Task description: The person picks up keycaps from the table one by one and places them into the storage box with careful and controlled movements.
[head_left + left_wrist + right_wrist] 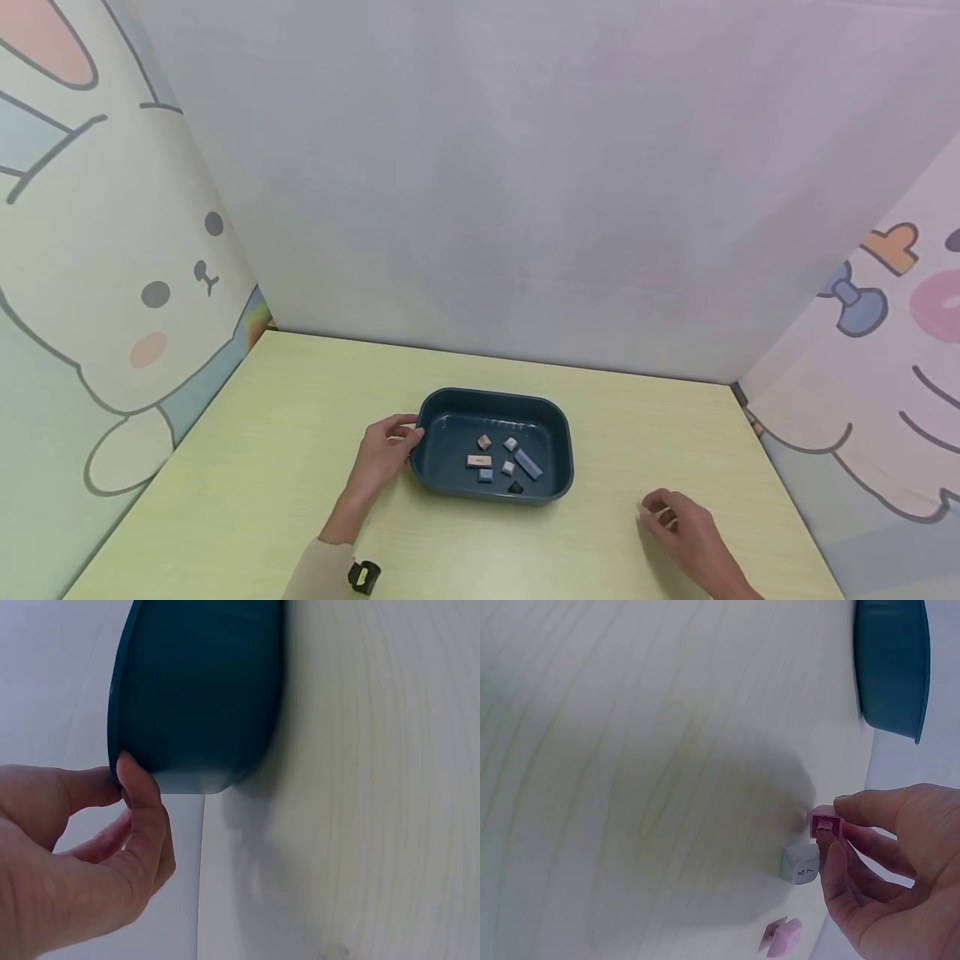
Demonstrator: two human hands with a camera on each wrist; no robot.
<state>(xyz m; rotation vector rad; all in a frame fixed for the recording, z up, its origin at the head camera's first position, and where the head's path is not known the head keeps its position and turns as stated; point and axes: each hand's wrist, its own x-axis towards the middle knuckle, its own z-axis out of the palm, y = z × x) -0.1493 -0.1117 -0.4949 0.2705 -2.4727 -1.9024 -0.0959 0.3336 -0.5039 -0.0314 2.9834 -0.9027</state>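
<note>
A dark teal plastic tray (491, 400) sits on the table, with several keycaps lying on its floor. My left hand (384, 450) pinches the tray's left rim; the left wrist view shows thumb and fingers on either side of the wall. To the right of the tray, my right hand (682, 533) is low over the table. In the right wrist view its fingertips pinch a pink keycap (825, 823), hollow underside showing. Close beside the fingers is a white keycap (800, 864) with printed marks, and a second pink keycap (784, 939) lies farther off. The head view hides these three behind the hand.
Inside the tray are a long blue keycap (528, 464), a beige one (478, 461), a black one (515, 487) and several small ones. The pale yellow table (315, 392) ends at a plain backdrop (480, 208), with cartoon-printed panels on both sides.
</note>
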